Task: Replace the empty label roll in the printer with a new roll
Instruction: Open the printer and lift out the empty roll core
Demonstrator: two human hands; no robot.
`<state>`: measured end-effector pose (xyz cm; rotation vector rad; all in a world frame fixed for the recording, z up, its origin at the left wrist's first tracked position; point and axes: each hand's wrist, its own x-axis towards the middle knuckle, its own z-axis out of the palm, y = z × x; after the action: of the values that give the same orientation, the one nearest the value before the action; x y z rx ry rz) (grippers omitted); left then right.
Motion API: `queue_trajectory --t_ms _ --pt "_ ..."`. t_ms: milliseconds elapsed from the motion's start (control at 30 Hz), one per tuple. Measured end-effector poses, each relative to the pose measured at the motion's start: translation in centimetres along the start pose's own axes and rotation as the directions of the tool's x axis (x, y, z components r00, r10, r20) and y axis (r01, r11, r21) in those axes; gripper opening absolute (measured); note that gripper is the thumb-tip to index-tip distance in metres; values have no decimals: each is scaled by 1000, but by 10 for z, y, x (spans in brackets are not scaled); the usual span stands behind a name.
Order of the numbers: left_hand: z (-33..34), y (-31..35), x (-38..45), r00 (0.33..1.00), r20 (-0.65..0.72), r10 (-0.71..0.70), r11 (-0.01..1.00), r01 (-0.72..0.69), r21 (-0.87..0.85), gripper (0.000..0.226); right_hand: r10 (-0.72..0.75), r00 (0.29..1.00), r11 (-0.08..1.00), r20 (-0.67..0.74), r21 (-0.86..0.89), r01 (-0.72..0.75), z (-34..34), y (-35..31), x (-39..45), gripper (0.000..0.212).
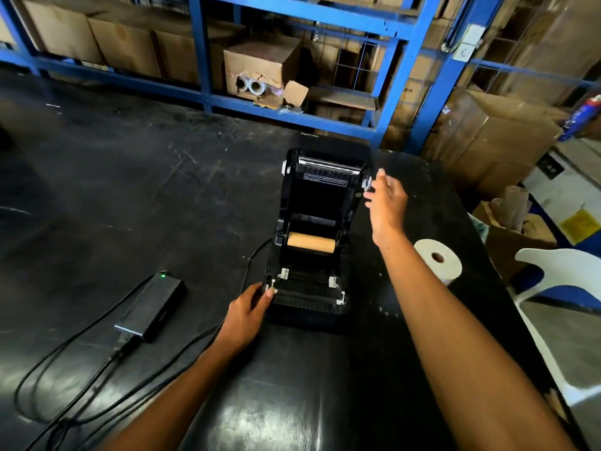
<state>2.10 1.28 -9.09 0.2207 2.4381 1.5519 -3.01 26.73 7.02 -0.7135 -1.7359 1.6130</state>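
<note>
Evidently the left hand (250, 307) steadies the printer (312, 242) at its seven o'clock corner, fingers (268, 292) closed on the edge, while the right hand (387, 198), fingers loosely spread and empty, props the lid (325, 180) so the bare core (311, 243) is reachable, and the new roll (439, 260) waits on the bench (97, 190) at three o'clock.

Both bare forearms reach forward. Left hand (247, 308) low, fingers curled, thumb tip pressing forward. Right hand (387, 198) stretched farther out and higher, fingers loosely spread, holding nothing.
</note>
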Motion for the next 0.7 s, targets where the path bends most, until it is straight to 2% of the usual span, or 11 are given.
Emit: queue_trajectory --t_ms 67,133,200,267,367,500,567,700 --pt "0 0 -1 1000 6 -2 1000 2 -14 50 -56 998 996 -4 -75 56 -2 19 -12 29" --pt "0 0 -2 1000 10 -3 1000 3 -23 52 -93 994 954 66 -280 108 -10 41 -22 34" --pt "-1 0 -1 1000 3 1 1000 -1 -27 54 -63 951 839 302 -501 214 -18 60 -25 45" --pt "-1 1 -2 1000 2 0 999 0 -41 58 9 858 639 514 -663 390 -24 72 -23 64" --pt "-1 1 -1 1000 -8 -8 999 8 -48 55 62 749 379 660 -710 594 -20 77 -16 76" --pt "-3 2 -1 1000 -5 -13 999 13 -33 43 44 673 206 738 -666 717 -4 80 -10 56" --pt "-4 3 -1 1000 13 -6 1000 6 -20 42 34 669 188 743 -662 726 -1 81 -7 44" --pt "-7 8 -3 999 34 -14 1000 15 -20 52 -15 698 352 716 -649 674 -10 76 -4 42"
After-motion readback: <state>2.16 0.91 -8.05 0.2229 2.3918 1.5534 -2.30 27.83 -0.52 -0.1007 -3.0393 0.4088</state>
